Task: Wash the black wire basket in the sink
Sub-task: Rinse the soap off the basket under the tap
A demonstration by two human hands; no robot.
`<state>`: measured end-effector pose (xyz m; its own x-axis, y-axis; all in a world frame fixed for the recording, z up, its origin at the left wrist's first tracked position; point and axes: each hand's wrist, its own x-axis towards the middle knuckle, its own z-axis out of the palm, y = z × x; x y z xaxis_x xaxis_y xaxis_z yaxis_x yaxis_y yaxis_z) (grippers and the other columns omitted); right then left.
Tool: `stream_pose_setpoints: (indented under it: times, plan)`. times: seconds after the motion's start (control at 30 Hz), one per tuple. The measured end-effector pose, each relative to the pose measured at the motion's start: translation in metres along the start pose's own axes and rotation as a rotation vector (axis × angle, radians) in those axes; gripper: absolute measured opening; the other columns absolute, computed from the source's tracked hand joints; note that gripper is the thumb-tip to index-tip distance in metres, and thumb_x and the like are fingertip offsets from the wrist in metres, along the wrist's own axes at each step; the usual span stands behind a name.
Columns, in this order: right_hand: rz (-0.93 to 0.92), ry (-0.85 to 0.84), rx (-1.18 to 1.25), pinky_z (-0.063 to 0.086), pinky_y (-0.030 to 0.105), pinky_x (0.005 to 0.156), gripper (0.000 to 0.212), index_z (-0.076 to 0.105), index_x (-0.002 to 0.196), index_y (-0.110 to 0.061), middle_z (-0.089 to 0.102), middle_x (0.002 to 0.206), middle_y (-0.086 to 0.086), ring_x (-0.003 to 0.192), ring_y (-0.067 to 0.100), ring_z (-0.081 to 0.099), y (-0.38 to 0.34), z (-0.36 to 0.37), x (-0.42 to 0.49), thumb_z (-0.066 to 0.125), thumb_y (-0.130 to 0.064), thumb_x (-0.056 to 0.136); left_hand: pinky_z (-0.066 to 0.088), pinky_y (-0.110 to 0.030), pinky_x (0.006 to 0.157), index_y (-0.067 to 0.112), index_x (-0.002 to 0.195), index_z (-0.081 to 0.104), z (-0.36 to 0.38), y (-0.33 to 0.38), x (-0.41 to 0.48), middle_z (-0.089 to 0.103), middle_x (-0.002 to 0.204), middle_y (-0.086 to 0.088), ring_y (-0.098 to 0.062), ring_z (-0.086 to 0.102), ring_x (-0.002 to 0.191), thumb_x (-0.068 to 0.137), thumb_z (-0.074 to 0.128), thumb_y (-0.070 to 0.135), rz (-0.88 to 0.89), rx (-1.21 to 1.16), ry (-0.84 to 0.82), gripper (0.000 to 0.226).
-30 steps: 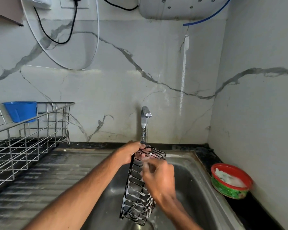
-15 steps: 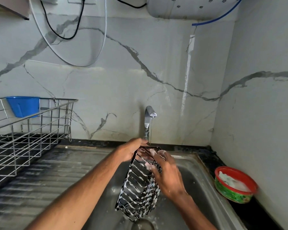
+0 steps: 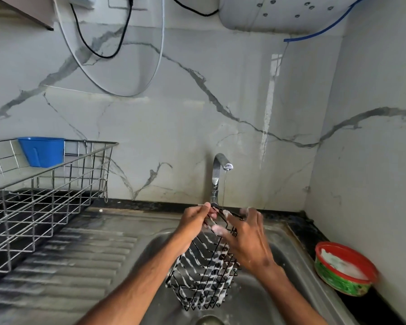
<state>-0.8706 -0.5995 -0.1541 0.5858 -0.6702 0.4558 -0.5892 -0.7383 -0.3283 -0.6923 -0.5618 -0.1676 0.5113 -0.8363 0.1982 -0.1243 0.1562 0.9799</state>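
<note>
The black wire basket (image 3: 203,275), streaked with white soap foam, hangs tilted over the steel sink (image 3: 288,273). My left hand (image 3: 193,222) pinches its top rim just below the tap (image 3: 217,174), from which a thin stream of water runs onto the rim. My right hand (image 3: 246,238) lies against the basket's right side with soapy fingers spread, covering part of the wires. The basket's lower end hangs above the drain (image 3: 206,321).
A steel draining board (image 3: 63,263) lies left of the sink, with a wire dish rack (image 3: 40,198) and a blue cup (image 3: 42,151) on its rim. A red-rimmed green bowl of soap (image 3: 343,269) sits on the dark counter at right. Marble walls close the back and right.
My right hand has slid up the basket from its middle to near the top rim and its fingers have spread. The basket has tilted a little. Water now runs from the tap.
</note>
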Motion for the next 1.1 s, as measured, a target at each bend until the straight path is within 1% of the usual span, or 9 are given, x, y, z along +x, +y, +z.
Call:
stream_pose_setpoints:
  times: [0.1, 0.17, 0.3, 0.4, 0.53, 0.67, 0.77, 0.93, 1.1]
  plan:
    - [-0.08, -0.159, 0.203, 0.04, 0.034, 0.104, 0.068, 0.048, 0.147, -0.019, 0.045, 0.149, 0.008, 0.131, 0.017, 0.043, 0.002, -0.022, 0.012, 0.031, -0.064, 0.098, 0.045, -0.011, 0.053, 0.005, 0.092, 0.075, 0.006, -0.003, 0.003, 0.07, 0.073, 0.002, 0.004, 0.059, 0.053, 0.108, 0.052, 0.026, 0.062, 0.0, 0.067, 0.035]
    - [-0.123, -0.257, 0.267, 0.04, 0.038, 0.105, 0.071, 0.046, 0.147, -0.015, 0.054, 0.145, 0.009, 0.126, 0.017, 0.051, -0.002, -0.023, 0.019, 0.023, -0.062, 0.099, 0.043, -0.013, 0.052, 0.004, 0.089, 0.075, 0.008, -0.007, 0.007, 0.068, 0.065, 0.007, 0.003, 0.057, 0.052, 0.108, 0.052, 0.025, 0.104, 0.015, 0.101, 0.036]
    - [-0.247, -0.271, 0.253, 0.022, 0.043, 0.119, 0.068, 0.034, 0.155, -0.029, 0.041, 0.157, -0.006, 0.14, 0.005, 0.037, -0.003, -0.002, 0.034, 0.018, -0.067, 0.101, 0.046, -0.015, 0.052, 0.01, 0.084, 0.071, 0.007, -0.012, 0.013, 0.068, 0.061, 0.007, -0.002, 0.062, 0.055, 0.109, 0.049, 0.024, 0.148, 0.012, 0.113, 0.037]
    - [-0.146, -0.303, 0.314, 0.03, 0.039, 0.116, 0.075, 0.032, 0.156, -0.03, 0.042, 0.153, -0.008, 0.136, 0.007, 0.042, 0.012, -0.001, 0.038, 0.016, -0.073, 0.096, 0.042, -0.015, 0.046, 0.006, 0.086, 0.072, 0.005, -0.013, 0.016, 0.063, 0.061, 0.008, 0.0, 0.056, 0.048, 0.108, 0.051, 0.025, 0.165, 0.032, 0.119, 0.036]
    - [-0.062, -0.28, 0.321, 0.017, 0.049, 0.123, 0.069, 0.044, 0.144, -0.033, 0.05, 0.147, -0.009, 0.137, 0.006, 0.04, 0.021, 0.002, 0.036, 0.011, -0.071, 0.098, 0.034, -0.015, 0.045, 0.006, 0.086, 0.075, 0.01, -0.013, 0.02, 0.059, 0.056, 0.011, 0.003, 0.046, 0.044, 0.108, 0.053, 0.031, 0.194, 0.101, 0.14, 0.04]
    - [-0.157, -0.308, 0.298, 0.017, 0.03, 0.116, 0.062, 0.026, 0.158, -0.024, 0.032, 0.162, -0.001, 0.139, 0.005, 0.028, -0.009, -0.003, 0.033, 0.017, -0.056, 0.106, 0.045, -0.022, 0.052, 0.005, 0.091, 0.074, 0.007, -0.017, 0.021, 0.065, 0.061, 0.006, -0.007, 0.056, 0.053, 0.108, 0.051, 0.034, 0.173, 0.104, 0.106, 0.041]
    - [-0.216, -0.3, 0.284, 0.014, 0.034, 0.125, 0.066, 0.015, 0.162, -0.031, 0.015, 0.168, -0.009, 0.152, 0.004, 0.013, -0.006, 0.004, 0.033, 0.017, -0.063, 0.103, 0.047, -0.019, 0.051, 0.003, 0.095, 0.074, 0.001, -0.015, 0.019, 0.068, 0.066, 0.001, -0.005, 0.061, 0.053, 0.108, 0.051, 0.031, 0.155, 0.063, 0.114, 0.038]
    - [-0.082, -0.277, 0.35, 0.024, 0.013, 0.109, 0.053, 0.041, 0.151, -0.022, 0.043, 0.146, -0.013, 0.128, -0.006, 0.034, 0.016, -0.013, 0.022, 0.028, -0.048, 0.107, 0.04, -0.018, 0.048, 0.011, 0.089, 0.075, -0.003, -0.012, 0.022, 0.063, 0.067, 0.003, -0.005, 0.052, 0.05, 0.106, 0.055, 0.032, 0.133, 0.065, 0.119, 0.034]
    - [-0.114, -0.272, 0.324, 0.028, 0.04, 0.119, 0.066, 0.047, 0.143, -0.021, 0.051, 0.146, 0.0, 0.132, 0.007, 0.041, 0.007, -0.01, 0.026, 0.019, -0.063, 0.101, 0.042, -0.018, 0.053, 0.012, 0.087, 0.075, -0.001, -0.012, 0.022, 0.064, 0.063, 0.007, -0.003, 0.054, 0.053, 0.107, 0.054, 0.034, 0.158, 0.128, 0.099, 0.036]
